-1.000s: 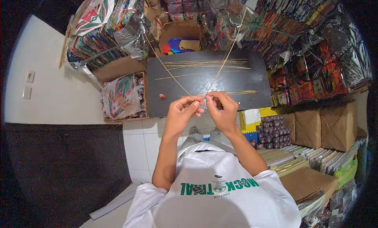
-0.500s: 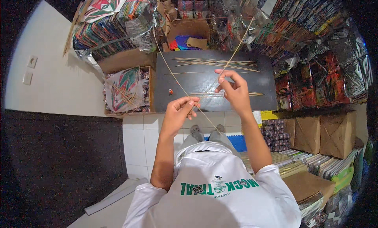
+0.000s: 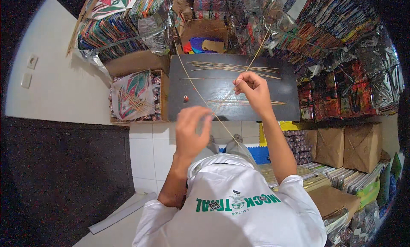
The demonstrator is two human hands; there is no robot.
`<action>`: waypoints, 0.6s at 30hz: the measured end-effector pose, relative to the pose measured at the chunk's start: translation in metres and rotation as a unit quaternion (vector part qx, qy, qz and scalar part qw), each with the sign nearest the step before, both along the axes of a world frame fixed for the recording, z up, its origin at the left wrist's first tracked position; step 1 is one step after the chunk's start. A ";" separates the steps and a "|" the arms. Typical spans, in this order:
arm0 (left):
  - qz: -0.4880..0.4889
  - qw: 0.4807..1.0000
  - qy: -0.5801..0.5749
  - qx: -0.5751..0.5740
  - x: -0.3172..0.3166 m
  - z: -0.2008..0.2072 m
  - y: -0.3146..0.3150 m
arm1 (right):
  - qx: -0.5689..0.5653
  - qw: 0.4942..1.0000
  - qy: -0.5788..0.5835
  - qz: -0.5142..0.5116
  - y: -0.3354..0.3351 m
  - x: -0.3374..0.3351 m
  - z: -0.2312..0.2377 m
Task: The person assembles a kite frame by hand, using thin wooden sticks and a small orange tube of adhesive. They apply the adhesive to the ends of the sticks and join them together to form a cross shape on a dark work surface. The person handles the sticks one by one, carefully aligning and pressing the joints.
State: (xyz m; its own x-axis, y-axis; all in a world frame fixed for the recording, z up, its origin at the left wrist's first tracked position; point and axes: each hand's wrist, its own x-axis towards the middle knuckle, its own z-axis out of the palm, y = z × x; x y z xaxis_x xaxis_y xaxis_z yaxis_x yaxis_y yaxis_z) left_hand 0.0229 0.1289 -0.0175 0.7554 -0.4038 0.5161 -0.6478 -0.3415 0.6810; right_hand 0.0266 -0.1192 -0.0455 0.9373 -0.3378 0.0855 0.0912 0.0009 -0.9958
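Two long thin bamboo sticks cross in front of me above the dark table [image 3: 286, 89]. My right hand [image 3: 254, 91] pinches one bamboo stick [image 3: 259, 49] between thumb and fingertips; it slants up to the far right. The other bamboo stick [image 3: 184, 68], with a small red mark on it, runs from the far left down toward my lap. Close to the crossing, my left hand [image 3: 191, 129] is blurred, its thumb apart from the fingers and nothing visible in its grasp. A small red-and-white spool [image 3: 186, 98] stands on the table's left part.
More thin sticks lie in a far bundle [image 3: 235, 68] and a near bundle [image 3: 273, 103] on the table. Left of it stands an open carton [image 3: 164, 97] with sticks and printed sheets. Stacked plastic-wrapped packs [image 3: 329, 25] and brown boxes [image 3: 363, 146] crowd the right side.
My left hand has come off the crossing, from a pinch to parted fingers, and moved slightly toward me. My right hand keeps its pinch, its stick's far end a little lower.
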 end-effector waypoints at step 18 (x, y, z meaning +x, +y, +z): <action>-0.452 0.837 -0.036 0.307 -0.079 -0.053 -0.119 | 0.044 0.998 0.026 0.023 -0.064 -0.028 -0.003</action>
